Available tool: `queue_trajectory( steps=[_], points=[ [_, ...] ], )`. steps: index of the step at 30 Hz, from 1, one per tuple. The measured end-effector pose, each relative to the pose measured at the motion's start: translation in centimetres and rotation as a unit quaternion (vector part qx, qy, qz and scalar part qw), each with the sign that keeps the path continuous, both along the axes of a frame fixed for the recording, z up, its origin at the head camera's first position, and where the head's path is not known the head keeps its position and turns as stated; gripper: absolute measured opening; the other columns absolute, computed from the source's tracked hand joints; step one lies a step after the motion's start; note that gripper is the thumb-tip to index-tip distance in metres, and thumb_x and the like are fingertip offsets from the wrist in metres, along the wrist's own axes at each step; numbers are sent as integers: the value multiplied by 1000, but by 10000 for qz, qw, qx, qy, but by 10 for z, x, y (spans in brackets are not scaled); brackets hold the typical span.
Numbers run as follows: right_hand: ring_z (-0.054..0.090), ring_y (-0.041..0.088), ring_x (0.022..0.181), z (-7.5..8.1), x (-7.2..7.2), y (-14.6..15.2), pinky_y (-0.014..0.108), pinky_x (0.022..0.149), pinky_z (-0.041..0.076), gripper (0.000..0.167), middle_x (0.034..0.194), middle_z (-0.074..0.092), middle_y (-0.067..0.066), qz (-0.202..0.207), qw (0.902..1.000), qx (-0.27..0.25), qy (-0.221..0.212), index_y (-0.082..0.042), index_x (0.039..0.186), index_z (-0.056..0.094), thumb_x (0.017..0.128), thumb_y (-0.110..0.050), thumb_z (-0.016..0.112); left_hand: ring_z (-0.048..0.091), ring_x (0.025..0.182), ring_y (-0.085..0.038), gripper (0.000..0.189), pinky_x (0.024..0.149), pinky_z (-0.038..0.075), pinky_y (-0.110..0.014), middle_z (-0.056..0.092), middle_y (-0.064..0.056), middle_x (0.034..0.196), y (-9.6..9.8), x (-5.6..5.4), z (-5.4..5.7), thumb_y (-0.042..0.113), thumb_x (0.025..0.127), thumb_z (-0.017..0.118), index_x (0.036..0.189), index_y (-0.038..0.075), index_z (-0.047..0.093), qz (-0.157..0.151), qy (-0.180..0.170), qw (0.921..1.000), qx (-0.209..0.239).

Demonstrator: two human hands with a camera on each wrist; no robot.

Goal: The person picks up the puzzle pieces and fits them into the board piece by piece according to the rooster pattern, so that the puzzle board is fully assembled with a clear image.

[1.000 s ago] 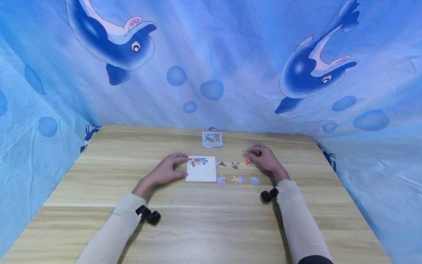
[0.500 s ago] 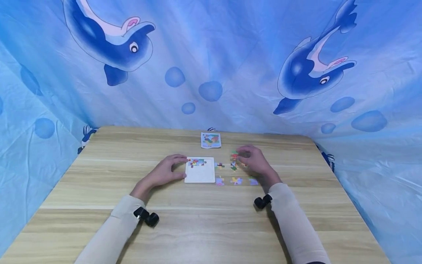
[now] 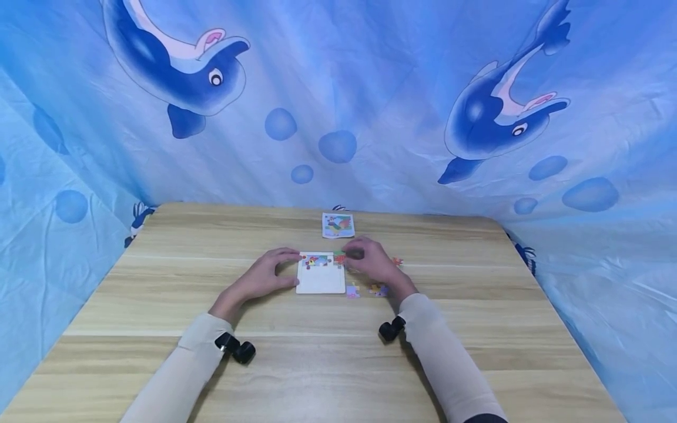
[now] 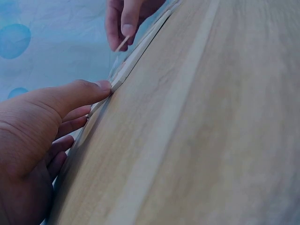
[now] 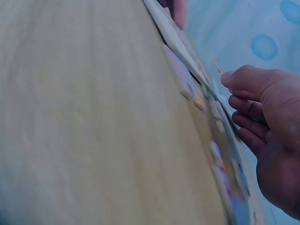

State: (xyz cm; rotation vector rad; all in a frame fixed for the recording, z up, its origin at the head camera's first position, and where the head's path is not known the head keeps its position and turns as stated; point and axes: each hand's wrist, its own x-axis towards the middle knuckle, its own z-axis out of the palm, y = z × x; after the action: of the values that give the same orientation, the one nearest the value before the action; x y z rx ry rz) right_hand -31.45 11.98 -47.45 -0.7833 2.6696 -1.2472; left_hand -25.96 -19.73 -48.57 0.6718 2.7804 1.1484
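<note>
The right hand [image 3: 372, 259] has moved left, pinching one red-green puzzle piece [image 3: 339, 259] at the upper right corner of one white board [image 3: 319, 283]; the left hand [image 3: 266, 273] grips its left edge. Tabletop [image 3: 296, 364]: one picture card [image 3: 338, 225], details too small to read; at least three loose pieces [image 3: 352, 291].

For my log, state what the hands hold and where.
Right hand holds a puzzle piece by its right edge; left hand, the white tray by its left edge.
</note>
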Motion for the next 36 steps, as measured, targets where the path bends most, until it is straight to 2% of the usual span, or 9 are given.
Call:
queue_trajectory(
  steps=[4,12,25,30,36],
  points=[
    [63,24,118,-5,-1,-8,41,104,55,29,128,64,7,94,9999,54,-82,-11,123,74,95,-17,73,40,149,-43,61,122,30,-66,50,-16,156,1,-1,1,29,89,80,144,11,61,-40,27,10000,30],
    [62,24,115,-5,-2,-13,42,104,54,27,124,65,4,85,9997,243,-29,-13,120,75,93,-16,75,39,149,-43,61,122,30,-65,50,-15,156,0,-4,1,29,89,81,144,12,61,-36,41,10000,2],
    [59,26,124,-4,-1,-15,47,108,51,27,128,63,2,177,9993,309,-116,-15,120,75,94,-20,76,38,149,-45,61,122,29,-67,49,-17,157,-1,0,2,29,89,80,144,11,61,-2,37,10000,-17],
    [61,25,119,-4,0,-17,45,105,53,24,126,64,3,147,9994,322,7,-15,119,76,95,-19,75,39,149,-45,61,122,30,-67,49,-17,156,0,1,2,29,89,80,144,10,61,-23,80,10000,27],
    [60,22,107,-3,0,-19,40,92,52,21,119,64,4,153,9987,459,151,-15,116,78,96,-19,74,39,149,-44,61,122,30,-66,50,-17,156,0,0,2,29,90,80,144,10,61,-36,28,10000,28]
  ],
)
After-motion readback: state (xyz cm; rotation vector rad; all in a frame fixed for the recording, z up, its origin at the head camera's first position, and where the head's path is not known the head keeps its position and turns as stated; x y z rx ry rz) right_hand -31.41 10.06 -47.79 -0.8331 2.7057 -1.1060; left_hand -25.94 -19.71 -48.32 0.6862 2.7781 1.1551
